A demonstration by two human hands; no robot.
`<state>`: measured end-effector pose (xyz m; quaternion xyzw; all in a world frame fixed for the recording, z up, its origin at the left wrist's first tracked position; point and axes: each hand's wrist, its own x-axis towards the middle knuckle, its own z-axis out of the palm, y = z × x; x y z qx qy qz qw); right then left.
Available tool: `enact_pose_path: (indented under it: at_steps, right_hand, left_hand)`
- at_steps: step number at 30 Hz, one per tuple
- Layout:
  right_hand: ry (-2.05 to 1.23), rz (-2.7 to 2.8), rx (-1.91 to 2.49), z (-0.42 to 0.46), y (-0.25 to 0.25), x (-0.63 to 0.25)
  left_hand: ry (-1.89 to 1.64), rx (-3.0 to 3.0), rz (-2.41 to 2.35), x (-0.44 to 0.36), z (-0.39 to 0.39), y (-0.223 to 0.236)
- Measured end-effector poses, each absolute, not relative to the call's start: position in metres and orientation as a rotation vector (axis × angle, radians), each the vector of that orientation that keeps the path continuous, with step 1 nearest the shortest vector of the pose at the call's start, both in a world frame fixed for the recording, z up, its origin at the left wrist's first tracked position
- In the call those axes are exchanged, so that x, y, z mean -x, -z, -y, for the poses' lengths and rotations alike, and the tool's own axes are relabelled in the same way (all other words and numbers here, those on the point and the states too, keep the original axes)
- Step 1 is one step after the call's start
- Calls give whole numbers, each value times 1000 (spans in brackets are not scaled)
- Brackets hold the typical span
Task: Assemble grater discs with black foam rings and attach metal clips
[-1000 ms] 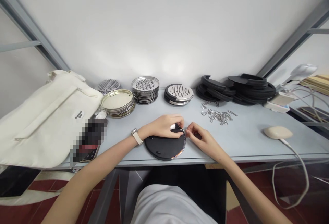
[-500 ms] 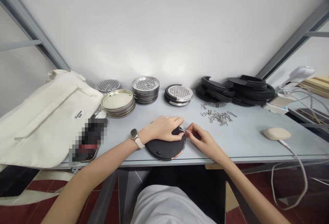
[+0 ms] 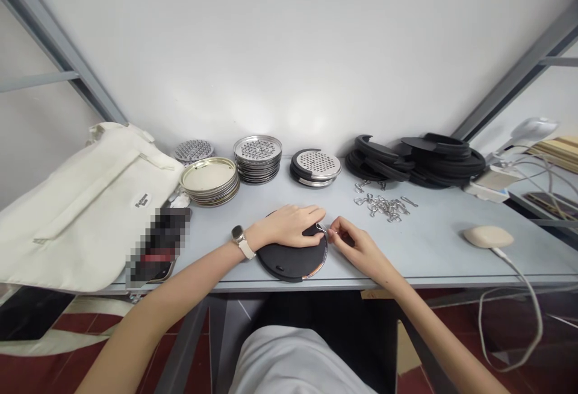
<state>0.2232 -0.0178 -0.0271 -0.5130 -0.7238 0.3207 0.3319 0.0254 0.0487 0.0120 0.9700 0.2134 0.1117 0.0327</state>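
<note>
A black round cover (image 3: 291,261) lies flat near the table's front edge, a strip of shiny metal rim showing at its lower right. My left hand (image 3: 291,225) rests over its upper half, fingers at the far right edge and thumb apart on top. At that right edge, my right hand (image 3: 350,240) is closed in a pinch on a small wire clip (image 3: 320,227), whose looped end lies between my left thumb and forefinger. Whether the clip is hooked to the cover cannot be made out. Several similar loose wire clips (image 3: 386,206) lie scattered beyond my right hand.
Along the wall stand metal lids (image 3: 210,175), perforated grater discs (image 3: 257,150), a part-covered disc (image 3: 320,164) and stacked black covers (image 3: 445,165). A cream bag (image 3: 94,213) and phone (image 3: 165,270) lie left. A beige corded device (image 3: 487,236) sits right, its cable over the edge.
Both hands keep their places on the cover and the clip. The whole view has shifted slightly; no other movement shows.
</note>
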Motion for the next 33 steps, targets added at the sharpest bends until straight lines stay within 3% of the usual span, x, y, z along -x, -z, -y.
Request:
enact_pose_path:
  at_steps: [33]
  right_hand:
    - [-818, 1899, 1337, 17, 32, -225]
  left_hand:
    - [-314, -3095, -649, -24, -47, -12]
